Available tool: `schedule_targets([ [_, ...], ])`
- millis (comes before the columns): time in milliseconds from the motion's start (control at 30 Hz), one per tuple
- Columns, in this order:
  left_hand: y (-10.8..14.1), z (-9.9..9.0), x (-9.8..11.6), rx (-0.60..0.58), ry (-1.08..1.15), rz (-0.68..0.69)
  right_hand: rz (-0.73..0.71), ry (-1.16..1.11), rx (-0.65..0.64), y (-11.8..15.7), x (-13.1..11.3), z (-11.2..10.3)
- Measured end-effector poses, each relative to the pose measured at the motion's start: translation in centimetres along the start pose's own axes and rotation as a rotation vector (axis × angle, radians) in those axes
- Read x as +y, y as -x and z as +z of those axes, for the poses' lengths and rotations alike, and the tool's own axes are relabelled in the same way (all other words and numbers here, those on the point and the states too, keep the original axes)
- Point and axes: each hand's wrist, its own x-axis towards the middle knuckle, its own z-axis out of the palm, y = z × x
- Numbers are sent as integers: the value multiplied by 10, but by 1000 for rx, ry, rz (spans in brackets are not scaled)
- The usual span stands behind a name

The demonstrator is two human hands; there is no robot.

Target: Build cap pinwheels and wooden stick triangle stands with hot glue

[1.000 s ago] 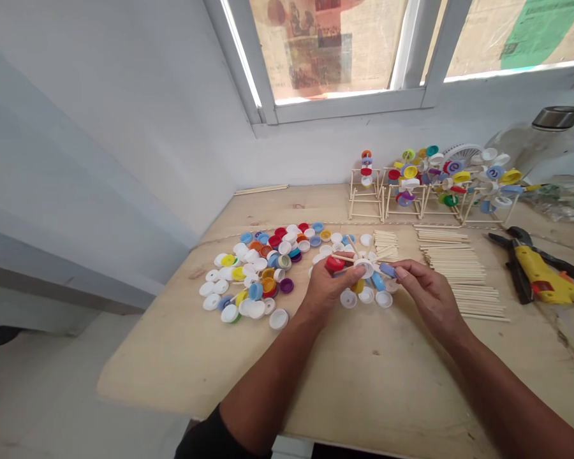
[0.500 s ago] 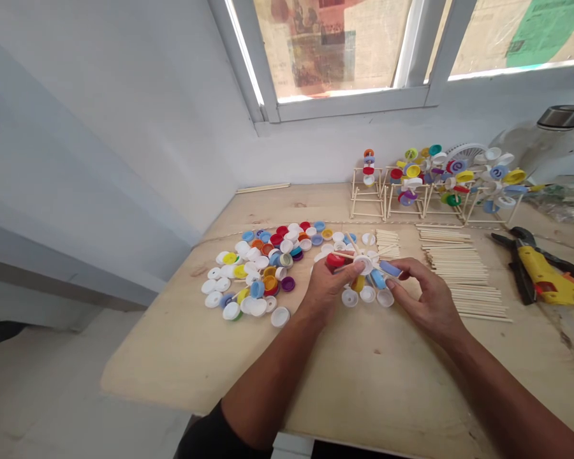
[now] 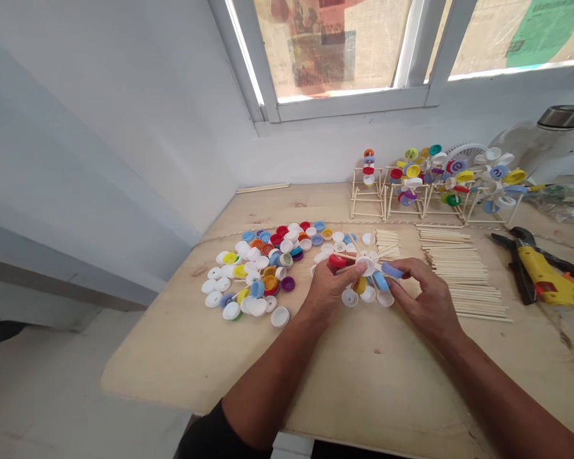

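Between my hands is a wheel of bottle caps and sticks, with a white bottle cap (image 3: 365,265) at its hub and pale sticks radiating out. My left hand (image 3: 331,285) is closed on it, thumb by the hub and a red bottle cap (image 3: 337,261) at the fingers. With fingertips pinched, my right hand (image 3: 423,296) grips a periwinkle bottle cap (image 3: 392,270) on the wheel's right side. A blue bottle cap (image 3: 379,281) and a yellow one (image 3: 360,285) point down from the wheel. White caps (image 3: 349,298) lie on the table beneath it.
Loose coloured bottle caps (image 3: 258,290) spread to the left. Stacks of sticks (image 3: 459,264) lie right of my hands, beside a yellow glue gun (image 3: 545,274) and black-handled pliers (image 3: 526,236). Stick frames with cap wheels (image 3: 411,185) stand along the wall near a large clear jar (image 3: 536,140).
The wheel has tilted and shifted slightly to the right in my hands. The periwinkle and blue caps have turned a little. Both hands keep their grip.
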Motion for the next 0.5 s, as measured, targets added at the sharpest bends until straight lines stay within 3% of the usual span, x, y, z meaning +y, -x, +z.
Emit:
schedule_targets([
  [500,3,2,-1,-24,-4,17,-82,46,49,3,1,2],
])
